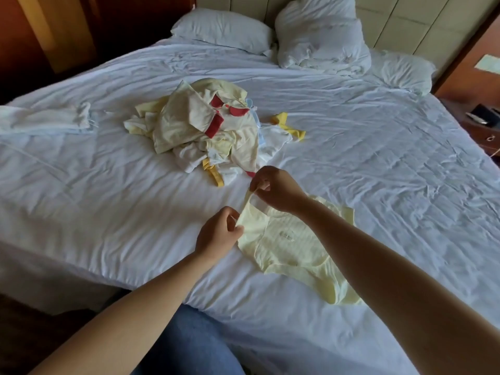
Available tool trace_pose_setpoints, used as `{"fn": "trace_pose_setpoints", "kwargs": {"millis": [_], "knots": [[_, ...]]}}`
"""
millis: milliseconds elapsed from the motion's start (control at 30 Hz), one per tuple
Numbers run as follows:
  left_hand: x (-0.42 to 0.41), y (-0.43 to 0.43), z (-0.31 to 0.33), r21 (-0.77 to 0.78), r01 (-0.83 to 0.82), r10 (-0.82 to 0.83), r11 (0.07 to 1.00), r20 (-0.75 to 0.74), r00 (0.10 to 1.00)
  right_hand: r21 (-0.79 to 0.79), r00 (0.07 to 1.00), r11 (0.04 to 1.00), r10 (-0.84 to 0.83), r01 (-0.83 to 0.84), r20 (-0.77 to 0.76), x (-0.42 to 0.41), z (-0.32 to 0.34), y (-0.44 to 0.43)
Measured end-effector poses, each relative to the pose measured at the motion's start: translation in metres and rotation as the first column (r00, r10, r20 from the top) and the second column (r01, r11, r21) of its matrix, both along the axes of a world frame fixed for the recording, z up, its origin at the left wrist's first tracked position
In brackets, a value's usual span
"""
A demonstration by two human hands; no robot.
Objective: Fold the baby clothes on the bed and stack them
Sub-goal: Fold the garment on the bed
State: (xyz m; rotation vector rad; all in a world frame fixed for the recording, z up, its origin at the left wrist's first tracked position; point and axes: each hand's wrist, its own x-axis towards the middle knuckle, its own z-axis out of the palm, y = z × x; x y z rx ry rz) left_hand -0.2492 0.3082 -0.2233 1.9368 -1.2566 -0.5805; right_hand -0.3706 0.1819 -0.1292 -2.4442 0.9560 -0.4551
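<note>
Item in hand: pale yellow baby garment (286,239). It is lying mostly flat on the white sheet (108,198), lower centre-right of the frame. Its far end is running under my right forearm toward the lower right. The shoulder end is lifting off the sheet where I am holding it.

Hands: my left hand (217,232) is pinching the near edge of that shoulder end between thumb and fingers, centre of the frame. My right hand (274,189), just above it, is pinching a thin strap or neckline edge and drawing it up taut. Both are closed on fabric; neither is spread.

Handling (my estimate): thin knit, very light, soft, no stiffness. It is likely sagging and creasing wherever unsupported. It is probably not sliding on the cotton sheet, so smoothing should hold. It is not fragile, but the strap is stretching easily, so I am judging a hard pull unwise. The best holds look like the two shoulders or the side edges, pinched at the corners. The body should be resting on the sheet throughout to keep it flat.

Further out: an unfolded pile (205,128) of cream, yellow and red-trimmed pieces is sitting upper centre, just beyond my right hand. A white cloth (46,120) is lying at the left edge; I cannot tell what it is. Pillows (221,29) are lying along the top. A bedside cabinet (481,123) is showing at the right edge, and my denim-covered knee (194,345) at bottom centre.
</note>
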Motion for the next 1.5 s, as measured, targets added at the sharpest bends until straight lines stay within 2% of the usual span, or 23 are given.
{"fn": "trace_pose_setpoints", "kwargs": {"millis": [200,367,533,667,767,867,967,1067,1167,1200,1333,1400,1500], "knots": [[-0.026,-0.003,0.013,-0.048,0.115,-0.110,0.992,0.106,0.988,-0.045,0.997,0.996,-0.074,0.074,-0.005,-0.063,0.000,0.005],[-0.051,-0.008,0.016,-0.030,0.288,-0.270,0.957,0.272,0.924,-0.063,0.989,0.988,-0.146,0.144,-0.034,-0.115,-0.003,0.017],[-0.075,-0.015,0.005,0.048,0.453,-0.435,0.890,0.389,0.812,-0.082,0.970,0.981,-0.189,0.178,-0.150,-0.163,-0.025,0.038],[-0.084,-0.016,-0.005,0.175,0.496,-0.519,0.851,0.429,0.739,0.052,0.937,0.973,-0.203,0.226,-0.284,-0.187,-0.054,0.053],[-0.083,-0.015,-0.007,0.185,0.480,-0.510,0.858,0.423,0.749,0.052,0.905,0.974,-0.182,0.218,-0.385,-0.194,-0.068,0.060],[-0.082,-0.017,-0.007,0.043,0.467,-0.432,0.883,0.460,0.776,0.018,0.913,0.944,-0.314,0.330,-0.261,-0.189,-0.070,0.062],[-0.083,-0.024,-0.011,-0.014,0.517,-0.427,0.856,0.546,0.721,-0.070,0.920,0.943,-0.333,0.326,-0.204,-0.176,-0.080,0.064],[-0.085,-0.027,-0.019,0.086,0.565,-0.498,0.821,0.591,0.634,-0.041,0.926,0.959,-0.283,0.282,-0.251,-0.172,-0.100,0.067],[-0.080,-0.022,-0.031,0.371,0.450,-0.583,0.812,0.535,0.611,-0.036,0.924,0.976,-0.213,0.213,-0.316,-0.177,-0.119,0.075],[-0.078,-0.021,-0.034,0.420,0.421,-0.593,0.804,0.528,0.608,-0.045,0.922,0.976,-0.216,0.213,-0.321,-0.180,-0.125,0.078],[-0.079,-0.022,-0.038,0.501,0.370,-0.617,0.782,0.544,0.568,-0.111,0.910,0.968,-0.248,0.223,-0.333,-0.181,-0.140,0.084],[-0.081,-0.027,-0.031,0.540,0.353,-0.632,0.764,0.518,0.577,-0.079,0.919,0.974,-0.224,0.210,-0.323,-0.181,-0.140,0.080],[-0.088,-0.028,-0.019,0.505,0.352,-0.605,0.788,0.530,0.595,0.036,0.968,0.979,-0.191,0.199,-0.165,-0.193,-0.128,0.076]]}}
